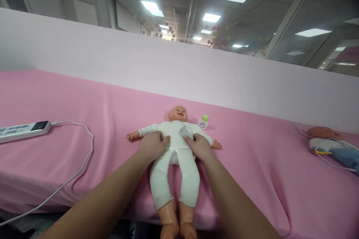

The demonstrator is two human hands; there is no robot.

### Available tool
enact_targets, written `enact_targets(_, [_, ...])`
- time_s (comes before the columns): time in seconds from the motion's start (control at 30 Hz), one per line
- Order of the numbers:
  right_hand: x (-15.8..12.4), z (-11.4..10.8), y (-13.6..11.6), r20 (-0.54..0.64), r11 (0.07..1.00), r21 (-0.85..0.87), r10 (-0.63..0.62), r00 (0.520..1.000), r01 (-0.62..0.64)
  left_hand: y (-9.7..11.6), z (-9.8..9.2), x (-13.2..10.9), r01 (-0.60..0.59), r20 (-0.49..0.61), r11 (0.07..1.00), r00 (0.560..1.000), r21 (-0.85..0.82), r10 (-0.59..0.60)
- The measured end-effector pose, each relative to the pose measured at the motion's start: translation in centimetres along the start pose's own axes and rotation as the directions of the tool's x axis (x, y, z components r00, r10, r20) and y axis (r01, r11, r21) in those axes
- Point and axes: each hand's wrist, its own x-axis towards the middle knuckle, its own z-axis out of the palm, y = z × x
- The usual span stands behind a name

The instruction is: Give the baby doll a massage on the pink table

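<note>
A baby doll (179,140) in a white cloth body lies on its back, head toward the wall and feet hanging at the table's front edge. Its arms are spread out to both sides. My left hand (154,145) grips the left side of its torso, thumb on the belly and fingers hidden round the flank. On the other side, my right hand (199,145) holds the torso the same way, thumb laid on the front and fingers curled at the side. A small clear bottle with a green cap (203,121) stands beside the doll's shoulder.
A pink cloth (246,157) with folds covers the table. At the left lies a white power strip (25,130), its cord (91,145) curving off the front edge. Another doll in blue and white (333,147) lies far right. A low white wall (168,67) runs behind.
</note>
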Motion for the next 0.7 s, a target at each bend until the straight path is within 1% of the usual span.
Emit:
enact_targets(0.03, [-0.1, -0.3, -0.2, 0.012, 0.996, -0.081, -0.02, 1.0, 0.02, 0.0, -0.1, -0.3, -0.002, -0.003, 1.0, 1.0, 0.026, 0.002])
enact_targets(0.1, [-0.5, -1.2, -0.7, 0.071, 0.981, -0.191, -0.033, 0.997, 0.046, 0.2, -0.5, -0.7, -0.014, -0.026, 0.997, 1.0, 0.079, 0.016])
enact_targets(0.2, [-1.3, -2.6, -1.8, 0.155, 0.959, -0.272, -0.039, 0.987, 0.081, 0.6, -1.1, -0.8, -0.1, -0.084, 0.987, 0.99, 0.122, 0.111])
enact_targets(0.3, [-1.3, -4.0, -2.8, 0.174, 0.943, -0.303, -0.089, 0.981, 0.139, 1.2, -1.1, -0.2, -0.201, -0.111, 0.978, 0.972, 0.05, 0.206])
enact_targets(0.4, [0.8, -4.6, -3.5, 0.124, 0.947, -0.257, -0.168, 0.978, 0.195, 1.9, -0.1, 1.6, -0.267, -0.132, 0.96, 0.958, -0.087, 0.254])
enact_targets(0.47, [3.4, -4.2, -3.7, 0.036, 0.964, -0.175, -0.197, 0.98, 0.2, 2.4, 0.6, 3.7, -0.252, -0.149, 0.951, 0.962, -0.178, 0.227])
enact_targets(0.5, [4.9, -3.7, -3.8, -0.029, 0.979, -0.095, -0.183, 0.983, 0.18, 2.6, 0.9, 5.0, -0.218, -0.166, 0.95, 0.969, -0.222, 0.183])
enact_targets(0.53, [6.4, -3.1, -3.8, -0.085, 0.987, 0.054, -0.149, 0.985, 0.154, 2.8, 1.1, 6.4, -0.178, -0.182, 0.946, 0.975, -0.271, 0.131])
enact_targets(0.57, [7.8, -2.2, -3.7, -0.117, 0.955, 0.269, -0.096, 0.988, 0.125, 3.0, 1.2, 7.9, -0.132, -0.191, 0.934, 0.979, -0.332, 0.07])
enact_targets(0.6, [9.1, -1.3, -3.6, -0.119, 0.863, 0.498, -0.028, 0.992, 0.084, 3.3, 1.3, 9.5, -0.085, -0.193, 0.911, 0.981, -0.403, 0.006])
enact_targets(0.63, [10.3, -0.2, -3.4, -0.113, 0.814, 0.577, -0.002, 0.994, 0.067, 3.5, 1.5, 10.9, -0.045, -0.184, 0.874, 0.982, -0.483, -0.051])
enact_targets(0.7, [12.0, 2.0, -2.9, -0.096, 0.755, 0.654, 0.031, 0.995, 0.04, 4.0, 2.0, 13.4, -0.002, -0.157, 0.761, 0.979, -0.649, -0.132])
